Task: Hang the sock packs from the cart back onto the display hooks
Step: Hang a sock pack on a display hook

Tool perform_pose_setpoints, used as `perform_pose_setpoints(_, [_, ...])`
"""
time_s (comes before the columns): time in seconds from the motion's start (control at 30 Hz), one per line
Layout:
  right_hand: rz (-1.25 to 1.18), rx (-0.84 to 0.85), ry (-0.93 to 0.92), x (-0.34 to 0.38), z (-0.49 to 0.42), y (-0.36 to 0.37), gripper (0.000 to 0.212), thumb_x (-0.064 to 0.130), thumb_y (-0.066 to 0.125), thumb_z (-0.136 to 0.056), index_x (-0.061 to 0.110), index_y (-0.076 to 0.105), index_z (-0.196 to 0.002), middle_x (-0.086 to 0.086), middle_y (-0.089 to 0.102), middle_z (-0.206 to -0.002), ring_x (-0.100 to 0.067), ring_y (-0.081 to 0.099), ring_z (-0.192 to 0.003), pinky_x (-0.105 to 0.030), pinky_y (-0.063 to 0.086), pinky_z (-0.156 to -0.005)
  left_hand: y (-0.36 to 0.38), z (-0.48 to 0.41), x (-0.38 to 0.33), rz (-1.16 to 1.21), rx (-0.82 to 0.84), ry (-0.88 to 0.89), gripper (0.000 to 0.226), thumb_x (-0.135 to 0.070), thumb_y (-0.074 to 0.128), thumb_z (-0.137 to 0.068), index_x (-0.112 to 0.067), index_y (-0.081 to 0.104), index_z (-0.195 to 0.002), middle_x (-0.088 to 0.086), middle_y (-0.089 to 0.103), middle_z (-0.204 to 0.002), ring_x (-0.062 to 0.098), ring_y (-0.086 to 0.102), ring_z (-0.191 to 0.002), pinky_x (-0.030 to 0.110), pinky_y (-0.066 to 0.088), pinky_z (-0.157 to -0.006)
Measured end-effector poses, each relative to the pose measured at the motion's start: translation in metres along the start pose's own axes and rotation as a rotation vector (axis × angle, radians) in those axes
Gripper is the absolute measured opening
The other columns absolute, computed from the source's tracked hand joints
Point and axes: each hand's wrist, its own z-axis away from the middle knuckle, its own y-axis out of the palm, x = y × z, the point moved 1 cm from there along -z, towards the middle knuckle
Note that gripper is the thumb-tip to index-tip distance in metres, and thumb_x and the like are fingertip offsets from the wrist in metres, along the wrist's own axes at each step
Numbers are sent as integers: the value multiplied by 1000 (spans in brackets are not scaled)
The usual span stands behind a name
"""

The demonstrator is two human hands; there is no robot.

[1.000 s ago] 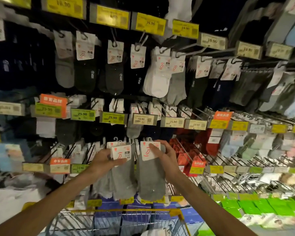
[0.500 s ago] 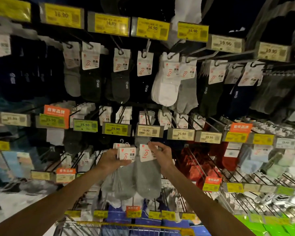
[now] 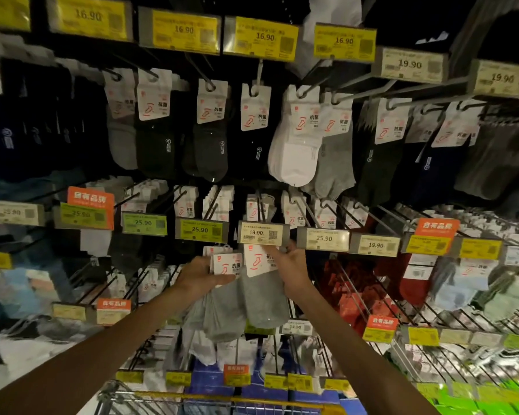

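head view: the left hand grips a small stack of grey sock packs by their white header cards, apparently held in reserve just left of the work. the right hand pinches a single grey sock pack at its card edge, raised just under the 19.90 price tag, likely to thread it onto the display hook behind that tag. every pack hangs long axis near vertical, card up, toes down. the cart rim lies below.
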Motion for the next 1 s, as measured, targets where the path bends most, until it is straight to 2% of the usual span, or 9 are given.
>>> perform_pose_setpoints(0.1, [4,-9,-6,-1,-2,6,23,4,72,-85,20,59,-95,12,75,-74,-2,72,-69,-16,53,-54,3,-2,-2,15,9,13,47,-8,85,-77,-16,71,-121,4,74,-115,19,68,-108,37,54,-97])
perform_pose_setpoints(0.17, [11,-19,-37,-2,-2,9,25,1,71,-85,20,60,-96,11,75,-81,0,71,-73,-15,53,-57,6,-2,-2,11,18,22,47,-6,83,-78,-15,71,-123,5,74,-115,19,68,-109,35,54,-97])
perform_pose_setpoints(0.27, [23,-38,-101,-4,-1,11,22,-3,69,-85,12,65,-101,2,72,-99,-3,70,-82,-15,55,-64,9,-4,-2,-6,18,32,45,-6,82,-79,-14,71,-122,4,74,-115,17,68,-107,34,55,-96])
perform_pose_setpoints(0.33, [-9,-70,-126,-5,-1,9,22,-4,69,-86,11,64,-101,-3,71,-102,-5,69,-86,-16,56,-66,9,-6,-3,10,19,33,46,-5,82,-79,-12,70,-123,6,73,-116,19,68,-109,38,54,-98])
perform_pose_setpoints(0.5, [0,-66,-89,-5,-10,7,40,-6,66,-87,-7,55,-125,-15,67,-118,-8,66,-87,-14,54,-63,7,-11,-1,38,25,27,46,-3,81,-80,-8,69,-124,10,72,-120,22,67,-112,44,52,-102])
perform_pose_setpoints(0.63, [58,-83,-99,-9,-13,9,37,-7,64,-88,-8,57,-124,-18,66,-121,-8,65,-89,-11,52,-62,8,-12,-1,-4,5,23,44,-6,83,-79,-11,71,-121,7,73,-117,20,68,-110,40,54,-100])
perform_pose_setpoints(0.83, [155,-25,-89,-11,-17,4,29,3,62,-93,2,62,-122,-8,68,-116,-10,65,-95,-14,53,-71,6,-12,-1,18,3,24,45,-5,82,-79,-9,70,-122,8,72,-118,19,67,-108,24,55,-87])
perform_pose_setpoints(0.93, [211,15,-64,-13,-22,-5,26,10,57,-97,8,63,-122,-2,69,-115,-14,65,-103,-24,52,-80,6,-11,1,29,5,19,46,-4,82,-79,-8,70,-122,10,71,-120,19,67,-109,30,55,-93])
perform_pose_setpoints(1.0, [255,30,-66,-14,-24,-9,21,11,57,-97,18,65,-116,8,69,-108,-4,64,-99,-17,51,-75,5,-11,3,30,1,13,45,-3,82,-79,-6,69,-122,11,71,-121,19,67,-108,30,54,-92])
